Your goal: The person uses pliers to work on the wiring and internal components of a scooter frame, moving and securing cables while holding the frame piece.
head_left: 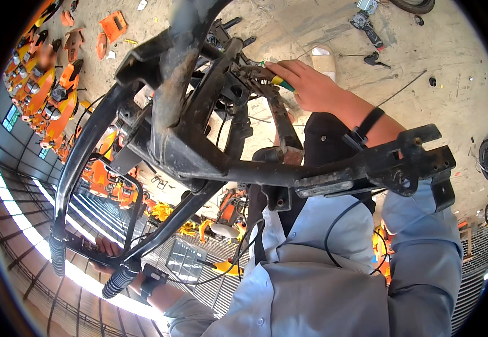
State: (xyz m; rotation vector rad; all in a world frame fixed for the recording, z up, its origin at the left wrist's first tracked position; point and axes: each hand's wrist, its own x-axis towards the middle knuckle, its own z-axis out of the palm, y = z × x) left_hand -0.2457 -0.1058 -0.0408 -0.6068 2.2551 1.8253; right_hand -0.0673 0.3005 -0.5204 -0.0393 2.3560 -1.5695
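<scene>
A large black motorcycle-type frame (193, 151) of scuffed metal tubes fills the middle of the view, close before my body. At its far side my right hand (311, 87) is closed round a hand tool with a green and yellow handle (282, 83). The tool's working end lies among dark brackets and linkage (255, 76), so its kind is hard to make out. At the lower left, my left hand (106, 254) has its fingers wrapped round a black crosspiece (89, 250) of the frame, near two ribbed black sleeves (115, 282). The frame partly hides that hand.
Black cables (334, 224) hang in front of my shirt. On the concrete floor lie a power tool (367, 31), a black lever part (376, 59), a tyre (415, 4) and orange panels (113, 25). Several orange vehicles (53, 106) stand along the left.
</scene>
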